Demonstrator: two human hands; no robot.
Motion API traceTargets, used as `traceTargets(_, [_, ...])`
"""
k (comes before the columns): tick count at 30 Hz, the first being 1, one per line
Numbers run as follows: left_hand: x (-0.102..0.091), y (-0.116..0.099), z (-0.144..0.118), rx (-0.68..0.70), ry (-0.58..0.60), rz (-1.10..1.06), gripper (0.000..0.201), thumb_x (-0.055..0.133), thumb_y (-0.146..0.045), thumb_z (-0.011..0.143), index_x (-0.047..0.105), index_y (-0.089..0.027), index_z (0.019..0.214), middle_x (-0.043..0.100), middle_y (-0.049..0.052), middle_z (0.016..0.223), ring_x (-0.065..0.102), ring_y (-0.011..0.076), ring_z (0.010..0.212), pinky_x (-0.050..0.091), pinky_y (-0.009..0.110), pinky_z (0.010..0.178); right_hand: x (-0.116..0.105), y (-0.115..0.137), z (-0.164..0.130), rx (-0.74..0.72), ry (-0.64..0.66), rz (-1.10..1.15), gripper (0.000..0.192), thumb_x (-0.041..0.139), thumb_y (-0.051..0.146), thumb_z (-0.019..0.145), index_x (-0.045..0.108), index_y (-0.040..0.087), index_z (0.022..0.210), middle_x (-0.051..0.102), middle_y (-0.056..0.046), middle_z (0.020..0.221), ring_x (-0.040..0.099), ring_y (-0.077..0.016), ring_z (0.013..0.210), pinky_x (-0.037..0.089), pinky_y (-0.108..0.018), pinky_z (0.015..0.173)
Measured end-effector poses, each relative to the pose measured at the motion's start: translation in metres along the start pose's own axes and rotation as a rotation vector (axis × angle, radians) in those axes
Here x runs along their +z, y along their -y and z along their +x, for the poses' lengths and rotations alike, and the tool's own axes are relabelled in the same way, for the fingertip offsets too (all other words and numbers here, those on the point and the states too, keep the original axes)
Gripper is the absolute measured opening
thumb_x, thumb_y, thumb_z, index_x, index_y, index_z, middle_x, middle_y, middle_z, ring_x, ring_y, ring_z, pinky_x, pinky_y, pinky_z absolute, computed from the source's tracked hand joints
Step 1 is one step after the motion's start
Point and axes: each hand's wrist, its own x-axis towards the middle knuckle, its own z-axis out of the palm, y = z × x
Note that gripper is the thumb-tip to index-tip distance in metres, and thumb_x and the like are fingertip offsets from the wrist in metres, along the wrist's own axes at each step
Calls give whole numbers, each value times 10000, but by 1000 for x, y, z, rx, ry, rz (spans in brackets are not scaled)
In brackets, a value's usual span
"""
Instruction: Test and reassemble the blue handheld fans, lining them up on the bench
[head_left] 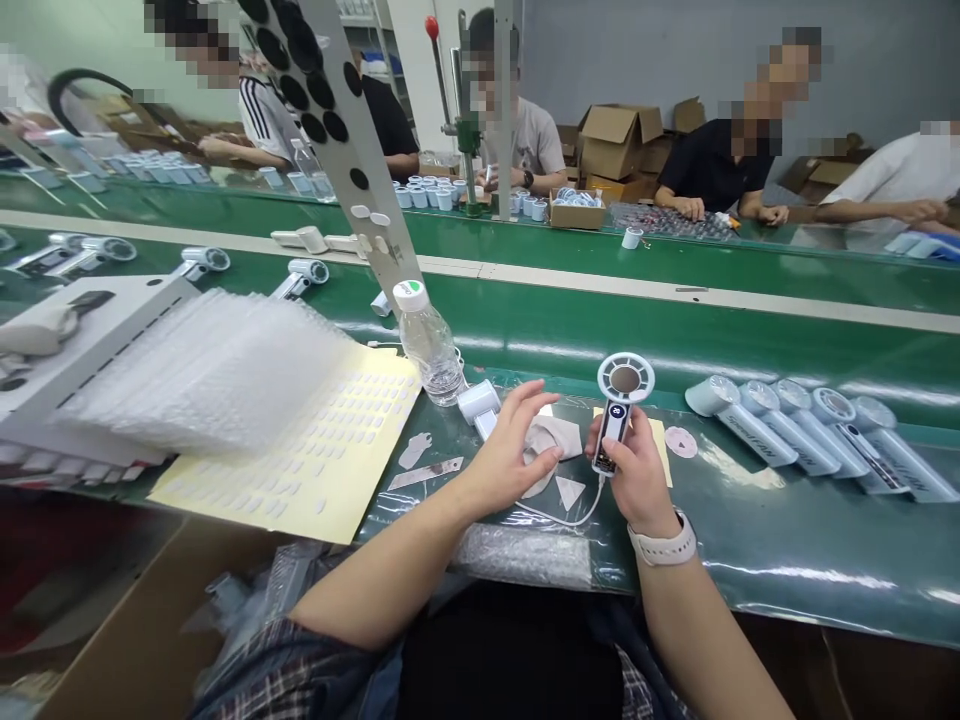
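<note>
My right hand (636, 470) grips a white handheld fan (620, 405) upright by its handle; the handle's small screen is lit and a thin white cable (570, 518) hangs from its base. My left hand (510, 448) rests with spread fingers on a pale cloth (553, 440) lying on the green table just left of the fan. Another white fan (480, 405) lies beside the left hand's fingertips, next to a clear water bottle (427, 345).
A row of several finished fans (810, 435) lies to the right. A yellow sticker sheet (315, 455) and a bubble-wrap stack (210, 370) fill the left. The green conveyor (675, 320) carries fans behind. Other people sit across the line by cardboard boxes (619, 140).
</note>
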Motion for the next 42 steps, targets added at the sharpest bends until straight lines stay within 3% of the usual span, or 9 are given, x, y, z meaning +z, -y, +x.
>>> traceTargets(28, [0, -7, -5, 24, 23, 41, 525, 673, -359, 948, 510, -268, 1439, 317, 158, 1678, 311, 367, 1612, 298, 657, 1329, 7, 6, -7, -4, 74, 64, 397, 825, 440, 811, 586, 265, 1076, 680, 4, 954, 626, -162, 697, 503, -333, 677])
traceTargets(42, [-1, -5, -5, 71, 8, 38, 527, 682, -399, 958, 520, -265, 1441, 333, 161, 1659, 332, 376, 1594, 316, 655, 1322, 8, 2, -12, -38, 116, -1, 464, 848, 499, 825, 567, 267, 1111, 694, 1, 952, 636, -159, 664, 528, -343, 662])
